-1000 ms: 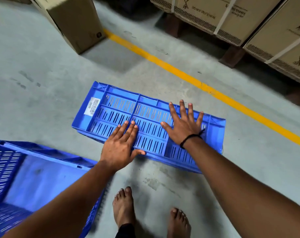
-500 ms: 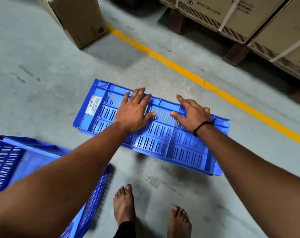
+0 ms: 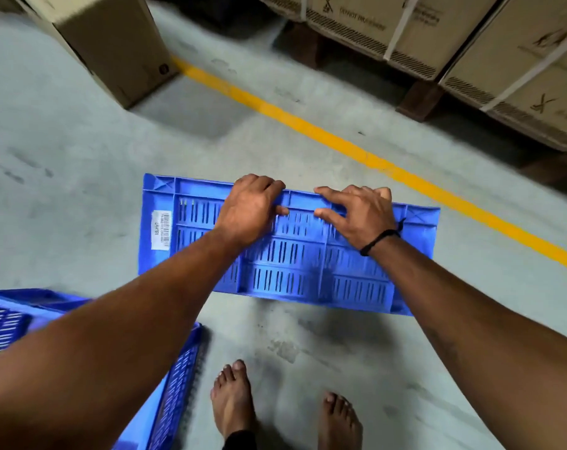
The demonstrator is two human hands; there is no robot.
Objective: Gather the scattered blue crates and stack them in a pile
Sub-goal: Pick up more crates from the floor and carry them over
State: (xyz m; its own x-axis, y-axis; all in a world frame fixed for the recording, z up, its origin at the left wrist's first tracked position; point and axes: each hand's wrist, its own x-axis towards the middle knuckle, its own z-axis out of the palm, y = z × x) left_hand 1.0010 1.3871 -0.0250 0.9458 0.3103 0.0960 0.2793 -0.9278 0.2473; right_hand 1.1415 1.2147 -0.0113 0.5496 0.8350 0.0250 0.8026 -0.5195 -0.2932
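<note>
A blue slotted crate [image 3: 301, 271] lies on its side on the grey floor in front of me, with a white barcode label at its left end. My left hand [image 3: 249, 209] grips its far top edge, fingers curled over the rim. My right hand [image 3: 356, 211], with a black band on the wrist, holds the same edge further right, its fingers hooked over the rim and its thumb on the slotted face. A second blue crate [image 3: 175, 394] stands at the lower left, partly hidden behind my left forearm.
A yellow floor line [image 3: 340, 147] runs diagonally behind the crate. A cardboard box [image 3: 110, 43] stands at the upper left. Strapped cartons [image 3: 470, 37] on wooden pallet blocks line the upper right. My bare feet [image 3: 233, 401] stand just below the crate.
Both hands slid from flat on the crate's slotted face up to its far edge and curled over it. The crate's near edge has tipped toward me.
</note>
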